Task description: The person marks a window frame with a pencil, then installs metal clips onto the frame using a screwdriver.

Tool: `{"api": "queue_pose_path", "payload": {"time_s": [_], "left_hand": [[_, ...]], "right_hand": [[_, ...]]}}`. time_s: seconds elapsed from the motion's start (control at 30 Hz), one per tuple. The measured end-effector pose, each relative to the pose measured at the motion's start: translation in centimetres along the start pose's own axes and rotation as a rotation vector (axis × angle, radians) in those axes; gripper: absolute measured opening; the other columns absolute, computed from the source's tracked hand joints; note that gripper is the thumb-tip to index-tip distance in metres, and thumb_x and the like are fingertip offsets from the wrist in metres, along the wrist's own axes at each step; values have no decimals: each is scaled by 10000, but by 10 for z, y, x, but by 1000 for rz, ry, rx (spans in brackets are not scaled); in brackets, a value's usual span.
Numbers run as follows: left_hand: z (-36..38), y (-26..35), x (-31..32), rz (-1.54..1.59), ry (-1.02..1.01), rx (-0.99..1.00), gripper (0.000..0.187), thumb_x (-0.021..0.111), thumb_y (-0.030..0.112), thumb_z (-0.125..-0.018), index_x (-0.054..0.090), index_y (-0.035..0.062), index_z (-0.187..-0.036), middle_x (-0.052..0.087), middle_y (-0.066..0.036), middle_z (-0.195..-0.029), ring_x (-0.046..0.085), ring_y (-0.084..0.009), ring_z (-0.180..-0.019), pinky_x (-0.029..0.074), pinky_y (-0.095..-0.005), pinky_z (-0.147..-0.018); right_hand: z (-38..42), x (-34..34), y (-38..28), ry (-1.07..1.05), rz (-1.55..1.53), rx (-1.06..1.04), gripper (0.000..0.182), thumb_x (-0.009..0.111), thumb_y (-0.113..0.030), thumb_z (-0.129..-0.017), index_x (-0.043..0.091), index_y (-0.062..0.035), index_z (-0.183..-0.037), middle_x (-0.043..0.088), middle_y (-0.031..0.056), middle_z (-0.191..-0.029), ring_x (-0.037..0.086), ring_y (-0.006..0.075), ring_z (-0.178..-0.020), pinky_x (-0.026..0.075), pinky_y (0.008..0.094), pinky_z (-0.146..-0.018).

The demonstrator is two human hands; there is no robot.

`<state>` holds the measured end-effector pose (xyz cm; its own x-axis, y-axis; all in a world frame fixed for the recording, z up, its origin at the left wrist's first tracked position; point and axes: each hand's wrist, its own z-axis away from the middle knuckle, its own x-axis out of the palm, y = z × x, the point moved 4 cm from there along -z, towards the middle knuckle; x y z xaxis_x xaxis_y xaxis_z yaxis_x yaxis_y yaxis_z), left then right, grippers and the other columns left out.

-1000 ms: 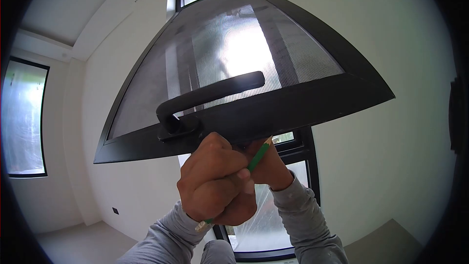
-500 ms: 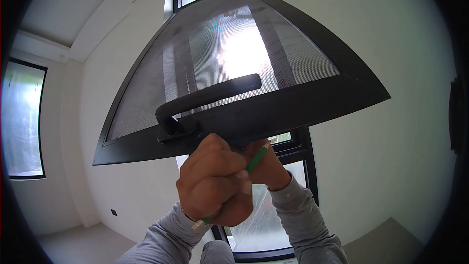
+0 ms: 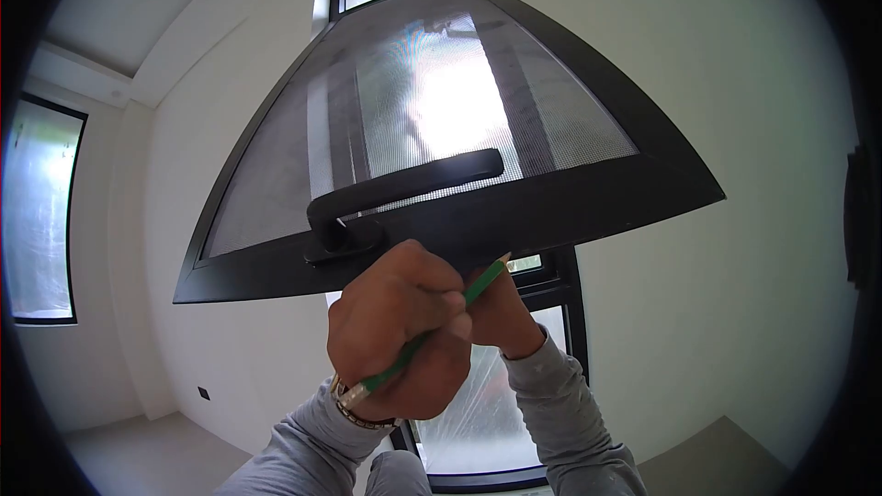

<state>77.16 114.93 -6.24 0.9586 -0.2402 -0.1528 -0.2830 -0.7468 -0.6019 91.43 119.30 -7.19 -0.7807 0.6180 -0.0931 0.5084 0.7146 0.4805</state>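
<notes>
A black-framed mesh screen panel (image 3: 588, 193) tilts across the upper view, with a black lever handle (image 3: 413, 180) on its lower rail. Just under the handle's base, my left hand (image 3: 400, 335) is closed on a green pencil (image 3: 484, 283), whose sharpened end points up and right. The pencil's other end lies over the wrist, near a metal band (image 3: 354, 413). My right hand (image 3: 503, 310) is behind and to the right of my left hand, close to the panel's lower edge. Its fingers are hidden, so what it holds cannot be seen.
Behind the panel stands a tall black window frame (image 3: 576, 312) with film-like sheeting (image 3: 487, 422) below. Another window (image 3: 46, 211) is at the far left. Pale walls (image 3: 717, 312) surround the view, and a small dark wall socket (image 3: 204, 393) is low on the left.
My left hand has turned slightly and moved a little up and left, showing more of the pencil and the wristband. The handle appears slightly further right and lower.
</notes>
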Motion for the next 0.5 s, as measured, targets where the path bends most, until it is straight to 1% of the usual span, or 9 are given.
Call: {"api": "queue_pose_path", "payload": {"time_s": [0.03,0.07,0.13,0.2,0.27,0.3,0.43,0.5], "left_hand": [[-2,-2,-1,1,-17,-58,237,650,-146,-675,565,19,-822,631,-131,-799,619,-218,-615,495,-317,-535],[-3,-2,-3,3,-13,-51,237,650,-146,-675,565,19,-822,631,-131,-799,619,-218,-615,495,-317,-535],[-3,-5,-4,41,-30,-97,237,647,-147,-665,562,15,-816,631,-133,-801,627,-214,-613,496,-310,-536],[-5,-5,-3,30,-32,-83,236,648,-146,-664,561,16,-812,632,-134,-800,627,-216,-608,495,-311,-535],[-6,-3,-3,23,-40,-78,235,649,-145,-664,560,17,-809,633,-136,-799,626,-218,-603,495,-313,-533],[-7,-3,-4,21,-49,-107,238,652,-143,-660,560,18,-809,633,-138,-798,626,-219,-602,492,-314,-530],[-4,-5,-3,28,-40,-178,246,663,-134,-647,558,20,-808,631,-139,-796,625,-219,-603,484,-317,-522],[-6,-7,-3,27,-53,-163,249,663,-134,-644,558,21,-808,630,-137,-795,624,-220,-604,483,-317,-521]], "right_hand": [[1,0,1,4,-28,65,180,703,-79,-870,692,-48,-1046,710,90,-1018,687,328,-975,511,432,-890],[0,1,1,9,-53,130,183,707,-86,-866,696,-57,-1047,713,88,-1028,690,325,-986,511,437,-894],[1,2,2,20,-49,101,184,705,-87,-867,696,-55,-1048,713,92,-1027,691,323,-983,513,436,-896],[0,1,0,32,-48,79,186,703,-89,-868,695,-53,-1050,712,96,-1026,692,322,-981,515,436,-898],[1,1,2,14,-116,186,186,703,-96,-868,696,-48,-1048,713,96,-1027,696,316,-980,522,434,-896],[2,0,3,10,-137,224,186,703,-99,-869,696,-46,-1047,713,96,-1028,697,314,-980,524,434,-895],[1,-1,3,-18,-81,174,193,692,-92,-879,693,-40,-1065,715,91,-1033,701,310,-982,534,431,-886],[2,-1,4,-20,-78,164,200,689,-88,-879,693,-39,-1072,716,90,-1037,701,309,-987,537,431,-884]]}}
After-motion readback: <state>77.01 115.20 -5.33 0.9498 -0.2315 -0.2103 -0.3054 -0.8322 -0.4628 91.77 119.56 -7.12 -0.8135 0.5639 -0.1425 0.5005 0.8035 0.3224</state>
